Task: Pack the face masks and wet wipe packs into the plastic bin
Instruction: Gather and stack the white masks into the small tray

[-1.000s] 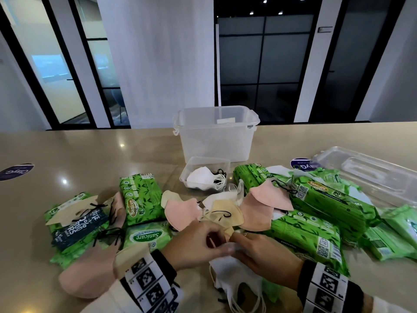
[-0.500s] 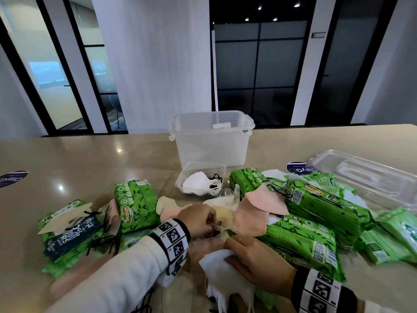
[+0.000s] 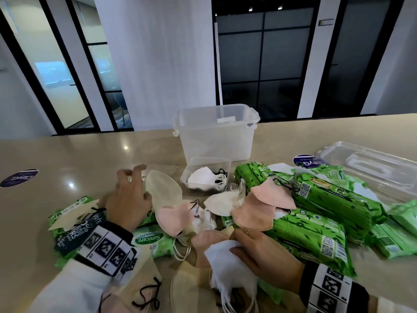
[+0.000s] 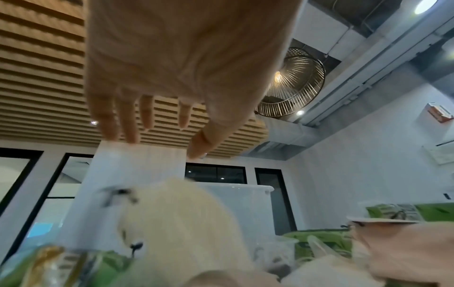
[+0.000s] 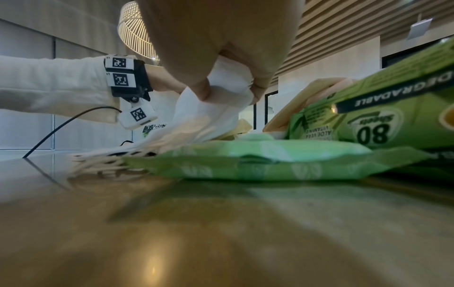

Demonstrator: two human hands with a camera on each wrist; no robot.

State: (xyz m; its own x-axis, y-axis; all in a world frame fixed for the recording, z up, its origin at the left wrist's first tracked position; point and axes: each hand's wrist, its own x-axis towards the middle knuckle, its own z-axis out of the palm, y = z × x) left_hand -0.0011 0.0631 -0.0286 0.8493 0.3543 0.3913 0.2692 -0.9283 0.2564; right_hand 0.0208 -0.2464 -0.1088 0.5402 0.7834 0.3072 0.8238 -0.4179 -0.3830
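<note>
My left hand (image 3: 132, 188) hovers with its fingers spread beside a cream mask (image 3: 163, 188) that stands up off the pile; in the left wrist view the hand (image 4: 157, 124) holds nothing and the cream mask (image 4: 176, 223) lies blurred below it. My right hand (image 3: 257, 251) grips a stack of white masks (image 3: 225, 265) near the table's front edge, with thumb and fingers (image 5: 203, 91) pinching the white masks (image 5: 221, 108). Pink masks (image 3: 268, 195) and green wet wipe packs (image 3: 334, 199) lie scattered. The clear plastic bin (image 3: 216, 136) stands behind them.
A small clear tray (image 3: 193, 164) with white masks sits in front of the bin. The bin's clear lid (image 3: 370, 168) lies at the right. More wipe packs (image 3: 149, 240) and masks lie at the left under my forearm. Round stickers (image 3: 19, 177) mark the table.
My left hand left the middle of the pile, moved forward and left, and spread open; the cream mask flipped up beside it. The right hand kept hold of the white masks.
</note>
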